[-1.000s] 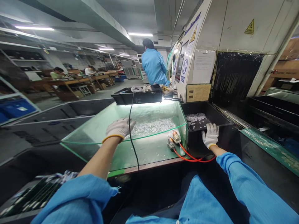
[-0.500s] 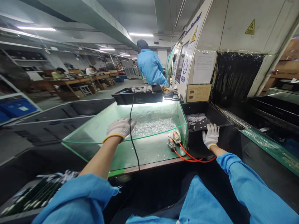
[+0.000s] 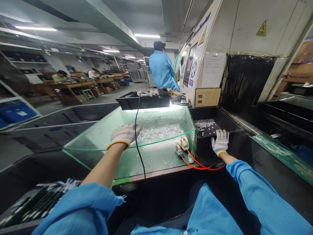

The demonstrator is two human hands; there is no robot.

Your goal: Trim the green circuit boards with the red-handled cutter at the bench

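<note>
My left hand [image 3: 125,133], in a white knit glove with a yellow cuff, lies over the near edge of a green-tinted glass box [image 3: 156,142]. Its fingers are stretched out and hold nothing I can see. Many small clear pieces [image 3: 160,133] are spread in the box. My right hand [image 3: 220,142], gloved alike, rests at the front rim of a black bin [image 3: 236,127]. Its fingers are extended with the thumb apart. White flat chips [image 3: 204,125] lie in that bin. Two small metal-and-orange tools [image 3: 182,147] with red hoses lean near the box's right front corner.
A black cable [image 3: 138,143] hangs across the glass box. Behind it, a black tray [image 3: 144,100] holds gloves and cloths. A co-worker [image 3: 161,67] in blue stands by a large machine [image 3: 234,36]. Dark crates are at my left, one with stacked parts [image 3: 41,202].
The co-worker has shifted right and straightened up. Both my hands stay in the same places; the view has moved only slightly.
</note>
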